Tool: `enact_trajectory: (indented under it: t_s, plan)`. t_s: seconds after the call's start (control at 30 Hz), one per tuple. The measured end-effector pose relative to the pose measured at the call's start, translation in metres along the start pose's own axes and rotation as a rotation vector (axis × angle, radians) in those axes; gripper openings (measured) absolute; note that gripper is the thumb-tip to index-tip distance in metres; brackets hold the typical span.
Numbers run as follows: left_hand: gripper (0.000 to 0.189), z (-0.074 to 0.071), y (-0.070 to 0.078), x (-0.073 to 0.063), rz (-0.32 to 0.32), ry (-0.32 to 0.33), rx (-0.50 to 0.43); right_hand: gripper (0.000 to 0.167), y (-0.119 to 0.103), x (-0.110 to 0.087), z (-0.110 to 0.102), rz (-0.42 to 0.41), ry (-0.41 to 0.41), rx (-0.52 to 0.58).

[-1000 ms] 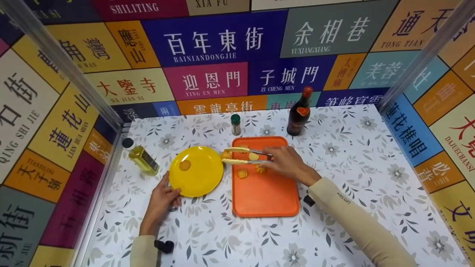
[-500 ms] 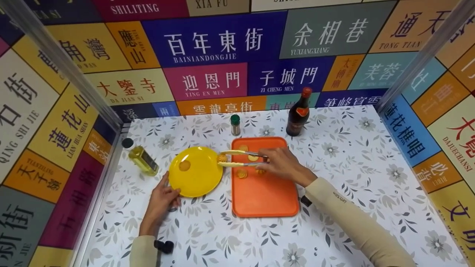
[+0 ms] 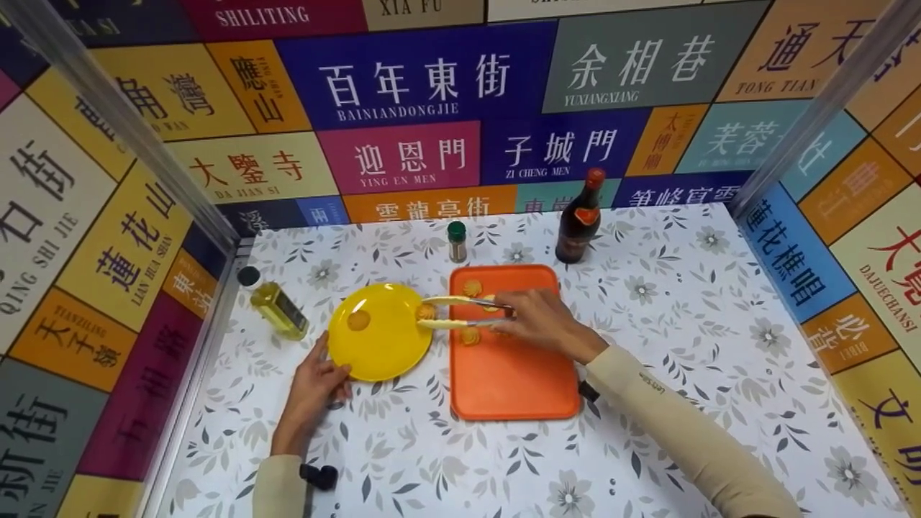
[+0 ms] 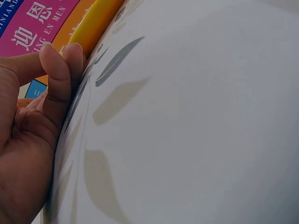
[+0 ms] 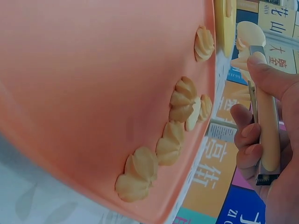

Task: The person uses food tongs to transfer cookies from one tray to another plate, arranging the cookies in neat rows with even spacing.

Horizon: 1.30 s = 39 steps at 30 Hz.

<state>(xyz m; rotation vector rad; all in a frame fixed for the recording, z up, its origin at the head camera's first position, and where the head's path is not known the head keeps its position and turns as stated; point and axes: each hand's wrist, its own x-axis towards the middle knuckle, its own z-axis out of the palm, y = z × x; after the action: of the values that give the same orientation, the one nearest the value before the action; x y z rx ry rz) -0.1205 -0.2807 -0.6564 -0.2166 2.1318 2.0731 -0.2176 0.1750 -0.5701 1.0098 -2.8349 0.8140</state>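
My left hand [image 3: 311, 385] holds the yellow plate [image 3: 385, 352] at its near left rim, with the fingers [image 4: 56, 74] bent against the edge in the left wrist view. One round cookie [image 3: 358, 321] lies on the plate's left part. In my right hand [image 3: 543, 322] is a pair of tongs [image 3: 442, 324] with cream-coloured tips, pointing left. Between the tips sits a swirled cookie [image 3: 425, 312], over the plate's right rim. Several more piped cookies [image 5: 182, 99] lie at the far part of the orange tray [image 3: 514, 388], partly hidden under my right hand in the head view.
An oil bottle [image 3: 279, 309] stands left of the plate. Behind the tray are a green-capped shaker [image 3: 457, 242] and a dark red-capped bottle [image 3: 579, 223]. Panels with printed signs border the flowered tabletop [image 3: 691, 324] at the back and sides.
My right hand has moved left with the tongs, carrying the cookie from the gap between tray and plate to over the plate's right rim. My left hand has stayed in place.
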Motion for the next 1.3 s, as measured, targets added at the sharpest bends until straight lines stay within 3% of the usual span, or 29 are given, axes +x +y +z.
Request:
enact_trajectory:
  t_s: [0.27,0.63,1.0,1.3]
  plan:
    - [0.085,-0.001,0.0,0.0,0.031,-0.005,0.012,0.027,-0.004,0.007,0.007,-0.014,-0.004,0.007]
    - [0.086,-0.001,0.001,0.0,-0.001,-0.005,0.019,0.028,-0.009,0.017,0.018,-0.031,-0.032,0.017]
    - [0.085,0.0,-0.001,0.001,0.019,-0.003,-0.011,0.032,-0.013,0.03,0.026,-0.025,-0.046,0.034]
    - [0.086,-0.001,-0.001,0.001,0.009,-0.003,0.019,0.032,-0.015,0.039,0.031,0.008,-0.069,0.032]
